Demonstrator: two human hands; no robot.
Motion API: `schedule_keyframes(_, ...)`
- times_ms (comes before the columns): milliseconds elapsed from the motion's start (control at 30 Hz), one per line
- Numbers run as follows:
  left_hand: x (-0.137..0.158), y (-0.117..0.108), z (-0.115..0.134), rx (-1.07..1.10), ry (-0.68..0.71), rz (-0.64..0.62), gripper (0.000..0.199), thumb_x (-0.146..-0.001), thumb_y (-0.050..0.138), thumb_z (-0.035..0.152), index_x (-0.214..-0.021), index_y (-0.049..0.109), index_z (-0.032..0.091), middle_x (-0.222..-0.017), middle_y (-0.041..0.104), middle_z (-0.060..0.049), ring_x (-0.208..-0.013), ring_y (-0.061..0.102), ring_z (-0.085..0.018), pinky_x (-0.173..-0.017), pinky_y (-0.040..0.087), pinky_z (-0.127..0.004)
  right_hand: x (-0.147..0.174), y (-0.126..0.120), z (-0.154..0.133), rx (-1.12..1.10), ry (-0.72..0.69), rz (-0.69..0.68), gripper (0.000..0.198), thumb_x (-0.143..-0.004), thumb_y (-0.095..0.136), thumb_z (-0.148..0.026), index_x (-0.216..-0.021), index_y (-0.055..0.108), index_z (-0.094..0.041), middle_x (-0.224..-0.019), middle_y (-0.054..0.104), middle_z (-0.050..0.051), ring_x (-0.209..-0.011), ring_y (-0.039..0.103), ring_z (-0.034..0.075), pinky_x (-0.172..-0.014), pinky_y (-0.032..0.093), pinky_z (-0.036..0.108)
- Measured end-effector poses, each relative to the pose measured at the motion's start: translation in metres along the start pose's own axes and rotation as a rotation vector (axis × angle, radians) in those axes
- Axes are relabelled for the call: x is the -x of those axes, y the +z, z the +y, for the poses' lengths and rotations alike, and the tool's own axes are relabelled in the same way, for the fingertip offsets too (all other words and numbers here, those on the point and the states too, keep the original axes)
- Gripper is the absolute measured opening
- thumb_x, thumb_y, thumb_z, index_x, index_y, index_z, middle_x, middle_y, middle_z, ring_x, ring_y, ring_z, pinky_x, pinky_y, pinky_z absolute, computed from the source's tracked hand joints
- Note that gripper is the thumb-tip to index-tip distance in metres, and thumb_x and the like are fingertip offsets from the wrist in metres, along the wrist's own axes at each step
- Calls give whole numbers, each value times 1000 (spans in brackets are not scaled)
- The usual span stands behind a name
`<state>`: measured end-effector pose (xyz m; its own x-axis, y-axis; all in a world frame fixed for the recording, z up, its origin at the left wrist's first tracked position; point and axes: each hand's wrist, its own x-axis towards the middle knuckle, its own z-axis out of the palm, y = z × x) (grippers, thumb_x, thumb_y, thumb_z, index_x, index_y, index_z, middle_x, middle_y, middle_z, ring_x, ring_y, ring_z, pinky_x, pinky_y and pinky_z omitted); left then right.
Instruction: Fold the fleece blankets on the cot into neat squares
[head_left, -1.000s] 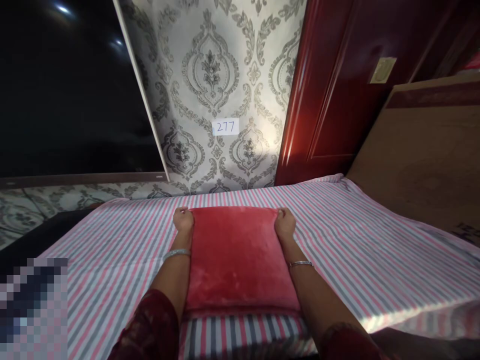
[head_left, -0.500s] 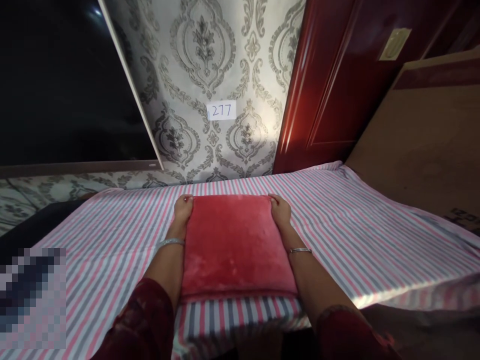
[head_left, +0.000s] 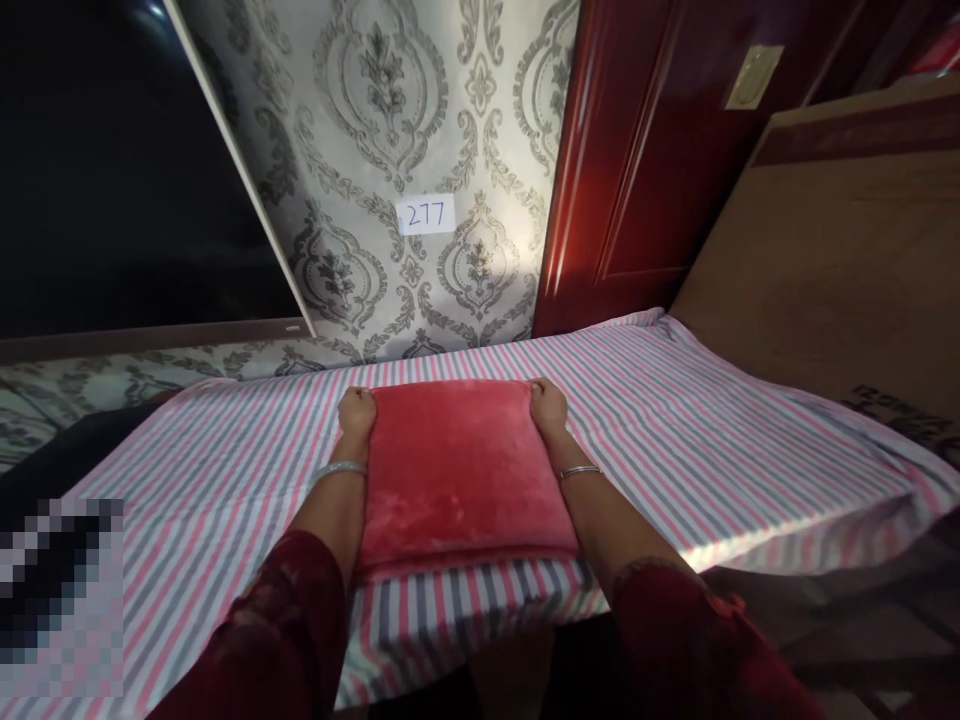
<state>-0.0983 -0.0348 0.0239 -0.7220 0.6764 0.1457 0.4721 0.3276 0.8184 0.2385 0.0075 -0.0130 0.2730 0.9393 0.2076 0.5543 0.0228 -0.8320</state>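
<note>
A red plush cloth (head_left: 461, 470), folded into a thick square, lies flat near the front edge of the striped table cover (head_left: 645, 450). Layered folds show along its near side. My left hand (head_left: 356, 410) grips the far left corner, fingers curled closed around it. At the far right corner, my right hand (head_left: 549, 405) pinches the cloth in the same way. Both forearms run along the sides of the square. Some fingertips are hidden by the hands themselves.
A dark screen (head_left: 135, 180) hangs on the left. Behind the table are a patterned wall with a paper label (head_left: 426, 214) and a dark red wooden panel (head_left: 637, 150). A large cardboard box (head_left: 847, 260) stands to the right.
The view has turned slightly to the right, so the wall and table appear shifted left. Both hands still hold the far corners of the red cloth, which has not clearly moved on the table.
</note>
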Motion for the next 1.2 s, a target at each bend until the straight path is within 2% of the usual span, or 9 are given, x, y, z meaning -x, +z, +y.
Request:
schedule_keyframes(200, 12, -32, 10, 57, -48, -138, 31, -83, 65, 29, -110, 65, 13, -91, 73, -13, -98, 70, -29, -84, 54, -37, 13, -31, -5, -50, 35, -69, 54, -85, 57, -25, -137, 58, -14, -126, 69, 14, -112, 65, 24, -96, 48, 34)
schedule_keyframes(400, 48, -61, -23, 185, -71, -291, 47, -87, 64, 31, -130, 56, 14, -77, 72, -5, -70, 71, -21, -66, 56, -31, 71, -66, 25, -350, -4, -308, 57, -85, 58, -34, -139, 56, -16, -118, 73, 11, -98, 71, 25, -84, 55, 35)
schedule_keyframes(533, 67, -62, -44, 87, 80, -211, 48, -86, 64, 27, -133, 55, 20, -90, 74, -7, -85, 72, -25, -79, 56, -36, 97, -69, 35, -341, -154, -288, 50, -82, 59, -32, -131, 62, -19, -125, 71, 9, -113, 65, 28, -98, 50, 41)
schedule_keyframes(633, 75, -60, -49, -134, 220, -106, 42, -86, 58, 18, -128, 60, 20, -104, 74, -10, -100, 70, -28, -92, 52, -38, 100, -64, 35, -198, -116, -184, 50, -80, 57, -23, -129, 63, -18, -127, 70, 11, -119, 62, 27, -106, 45, 42)
schedule_keyframes(733, 81, -63, -46, -150, 245, -99, 41, -87, 52, 16, -127, 60, 19, -109, 73, -11, -103, 69, -28, -95, 51, -38, 97, -60, 36, -171, -62, -149, 48, -81, 55, -22, -127, 64, -16, -126, 70, 12, -119, 63, 27, -105, 46, 42)
schedule_keyframes(867, 90, -75, -36, 22, 155, -144, 32, -86, 54, 19, -117, 64, 20, -105, 74, -8, -104, 69, -25, -90, 53, -34, 98, -63, 37, -234, -59, -154, 46, -81, 57, -27, -125, 65, -16, -127, 70, 12, -117, 64, 27, -104, 47, 42)
schedule_keyframes(967, 102, -88, -31, 162, 40, -242, 31, -88, 55, 26, -117, 64, 17, -92, 74, -7, -86, 71, -21, -76, 56, -30, 109, -75, 39, -352, -1, -232, 52, -84, 58, -34, -133, 60, -16, -124, 70, 12, -112, 66, 25, -97, 52, 41)
schedule_keyframes(1100, 127, -112, -40, 357, -130, -374, 51, -84, 62, 37, -131, 56, 19, -76, 71, -2, -64, 68, -18, -62, 54, -28, 137, -102, 44, -557, 101, -370, 75, -84, 63, -52, -149, 43, -20, -103, 74, 9, -90, 71, 25, -75, 58, 37)
schedule_keyframes(1200, 147, -126, -57, 319, -40, -430, 74, -73, 71, 52, -139, 51, 22, -66, 66, 3, -58, 64, -17, -55, 50, -25, 156, -114, 48, -577, 95, -412, 85, -80, 66, -60, -151, 41, -21, -91, 74, 6, -81, 71, 24, -70, 57, 36)
